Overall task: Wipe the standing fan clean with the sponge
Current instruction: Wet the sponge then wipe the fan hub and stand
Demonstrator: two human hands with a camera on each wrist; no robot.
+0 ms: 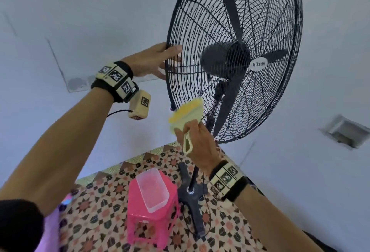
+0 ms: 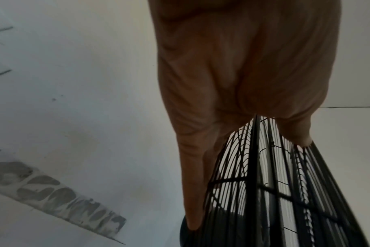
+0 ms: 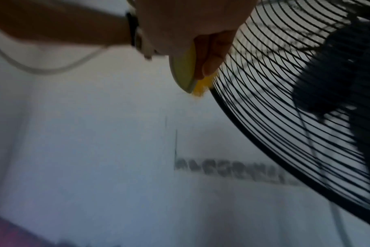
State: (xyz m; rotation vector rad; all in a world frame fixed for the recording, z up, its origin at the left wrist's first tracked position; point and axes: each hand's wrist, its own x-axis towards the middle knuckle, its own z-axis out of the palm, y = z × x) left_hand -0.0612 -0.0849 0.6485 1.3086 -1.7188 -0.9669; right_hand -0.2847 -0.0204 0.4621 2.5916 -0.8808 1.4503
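Down in the lower middle of the head view, nearest of all, a pink stool (image 1: pixel 149 211) stands on a patterned floor (image 1: pixel 96 221) with a clear tub (image 1: pixel 152 189) lying on top of it. Just right of the stool the fan's dark cross-shaped base (image 1: pixel 192 197) sits on the floor, and its pole (image 1: pixel 195 175) rises from there, partly behind the right wrist. Above that, right of centre, the right hand (image 1: pixel 197 143) has its fingers curled round the pale green handle of the sponge (image 1: pixel 187 116), whose yellow pad is pressed to the lower left edge of the fan (image 1: pixel 236 55) grille. In the right wrist view the fingers (image 3: pixel 213 55) lie along the sponge (image 3: pixel 186 70) and its yellow edge touches the rim of the fan (image 3: pixel 285 93). Higher, at the middle left of the head view, the left hand (image 1: pixel 154 61) grips the grille's left rim, thumb on the front wires, fingers behind. In the left wrist view, the left hand (image 2: pixel 243 75) straddles the rim of the fan (image 2: pixel 264 183). Farthest off, a pale wall (image 1: pixel 80 11) fills the background, with a small box (image 1: pixel 344 130) fixed to it at the right.
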